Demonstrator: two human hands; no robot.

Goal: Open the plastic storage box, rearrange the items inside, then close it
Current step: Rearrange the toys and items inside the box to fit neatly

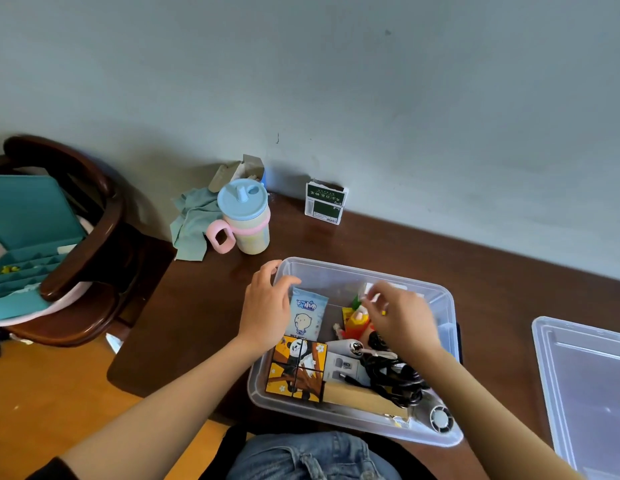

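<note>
Head view: two hands (267,308) (402,317), one storage box (367,426), one lid (585,382).

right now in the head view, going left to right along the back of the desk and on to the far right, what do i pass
teal cloth → sippy cup → green and white carton → box lid
</note>
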